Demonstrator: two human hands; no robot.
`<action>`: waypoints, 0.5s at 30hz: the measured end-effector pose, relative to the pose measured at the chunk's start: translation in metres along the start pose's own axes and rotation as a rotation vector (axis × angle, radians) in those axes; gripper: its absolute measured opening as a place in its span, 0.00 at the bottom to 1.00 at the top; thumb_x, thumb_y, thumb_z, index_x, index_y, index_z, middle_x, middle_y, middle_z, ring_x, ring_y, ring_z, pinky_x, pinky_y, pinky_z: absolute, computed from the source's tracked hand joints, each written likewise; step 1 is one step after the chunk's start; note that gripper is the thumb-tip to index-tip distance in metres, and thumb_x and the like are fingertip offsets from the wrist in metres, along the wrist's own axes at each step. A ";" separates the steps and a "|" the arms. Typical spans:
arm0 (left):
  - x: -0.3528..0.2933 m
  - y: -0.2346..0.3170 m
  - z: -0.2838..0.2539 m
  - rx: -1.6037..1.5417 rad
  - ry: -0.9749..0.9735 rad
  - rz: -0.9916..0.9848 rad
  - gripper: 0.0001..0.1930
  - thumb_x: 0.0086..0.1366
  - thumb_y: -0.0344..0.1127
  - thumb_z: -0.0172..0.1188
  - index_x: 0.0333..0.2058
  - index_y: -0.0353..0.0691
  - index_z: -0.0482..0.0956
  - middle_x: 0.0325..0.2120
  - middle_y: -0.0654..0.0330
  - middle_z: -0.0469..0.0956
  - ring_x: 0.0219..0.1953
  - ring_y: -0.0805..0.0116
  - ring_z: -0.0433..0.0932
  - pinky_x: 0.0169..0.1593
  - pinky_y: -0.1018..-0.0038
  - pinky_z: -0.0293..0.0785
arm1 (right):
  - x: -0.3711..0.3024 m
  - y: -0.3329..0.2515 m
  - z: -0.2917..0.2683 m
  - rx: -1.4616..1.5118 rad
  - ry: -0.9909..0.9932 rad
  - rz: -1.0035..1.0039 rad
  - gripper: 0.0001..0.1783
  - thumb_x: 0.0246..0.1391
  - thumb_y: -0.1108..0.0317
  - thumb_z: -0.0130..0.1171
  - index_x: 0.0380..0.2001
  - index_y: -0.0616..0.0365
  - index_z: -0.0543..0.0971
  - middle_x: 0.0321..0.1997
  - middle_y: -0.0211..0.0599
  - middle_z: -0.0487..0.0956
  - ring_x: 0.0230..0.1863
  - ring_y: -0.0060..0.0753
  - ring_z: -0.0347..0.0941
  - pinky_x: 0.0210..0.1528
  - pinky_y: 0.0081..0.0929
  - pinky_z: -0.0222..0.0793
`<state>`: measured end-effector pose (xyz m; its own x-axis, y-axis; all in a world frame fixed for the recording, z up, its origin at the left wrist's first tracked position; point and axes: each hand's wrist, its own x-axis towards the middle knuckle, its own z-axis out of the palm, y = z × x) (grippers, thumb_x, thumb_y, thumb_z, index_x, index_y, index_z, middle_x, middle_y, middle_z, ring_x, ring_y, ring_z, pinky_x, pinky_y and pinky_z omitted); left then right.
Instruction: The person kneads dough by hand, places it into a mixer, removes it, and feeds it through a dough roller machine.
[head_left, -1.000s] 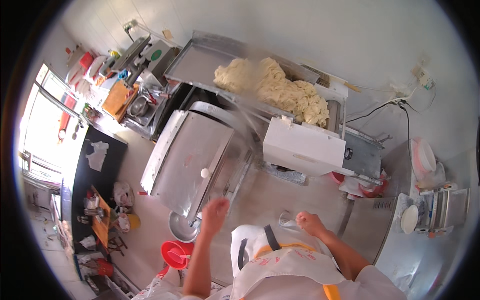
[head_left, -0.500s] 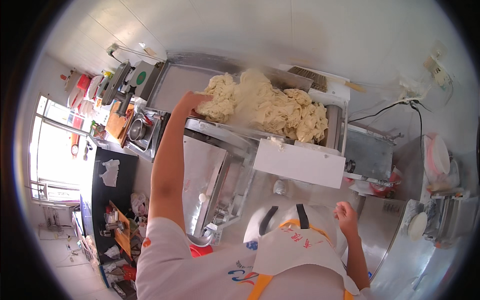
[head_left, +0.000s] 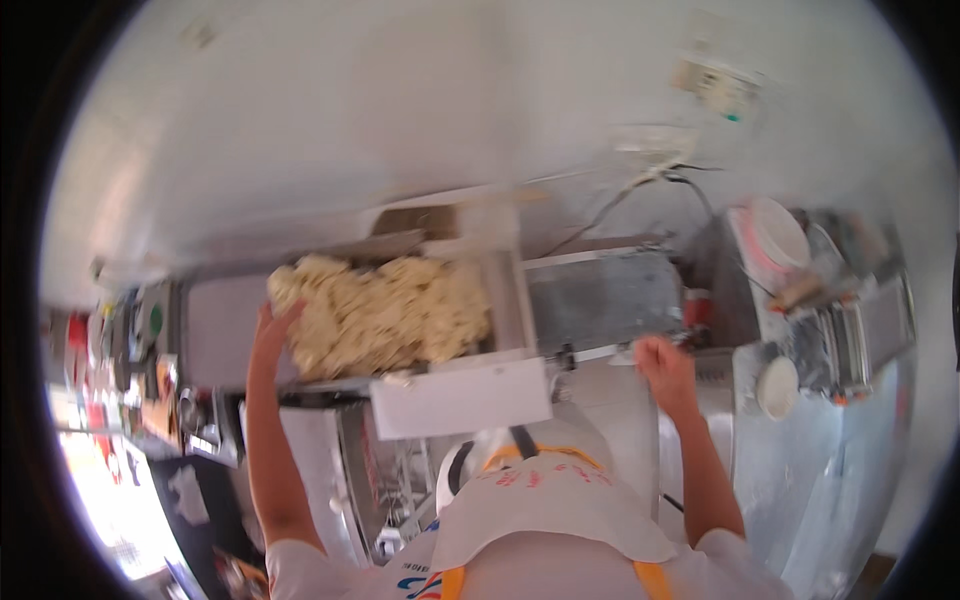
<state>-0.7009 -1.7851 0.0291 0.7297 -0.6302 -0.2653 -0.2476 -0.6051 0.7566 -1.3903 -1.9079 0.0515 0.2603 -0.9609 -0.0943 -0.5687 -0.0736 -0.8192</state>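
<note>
A large, lumpy heap of pale yellow dough (head_left: 390, 315) fills the right part of a long metal tray (head_left: 225, 325). At the heap's left edge is my left hand (head_left: 277, 328), its fingers apart and touching or nearly touching the dough. My right hand (head_left: 664, 370) is curled closed by the front right corner of a grey metal plate (head_left: 605, 300). Blur hides whether anything lies inside those curled fingers. A white panel (head_left: 460, 398) slants down along the front of the dough, and a roller (head_left: 503, 300) lies at its right.
A brown brush (head_left: 418, 222) rests behind the dough. Cables (head_left: 640, 185) hang from the wall at right. A pink-and-white tub (head_left: 778, 238) and a machine with metal rollers (head_left: 840, 345) stand farther right, with a round white lid (head_left: 777, 388) beside them.
My view has swung to the right, so the dough sits farther left. My left hand's fingers now show beside the heap. My right hand has risen from near my apron to the grey plate's corner.
</note>
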 end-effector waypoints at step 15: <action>0.012 0.002 0.036 0.022 0.026 -0.082 0.29 0.58 0.43 0.68 0.55 0.35 0.74 0.37 0.56 0.82 0.36 0.66 0.80 0.41 0.68 0.77 | 0.300 -0.076 -0.202 -0.981 0.767 -0.857 0.27 0.57 0.61 0.69 0.60 0.46 0.77 0.56 0.36 0.80 0.58 0.44 0.74 0.60 0.37 0.71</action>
<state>-0.7156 -1.8108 0.0059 0.7640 -0.5659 -0.3100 -0.2003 -0.6647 0.7198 -1.4268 -2.2441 0.2002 0.4913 -0.4164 0.7650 -0.8214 -0.5137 0.2479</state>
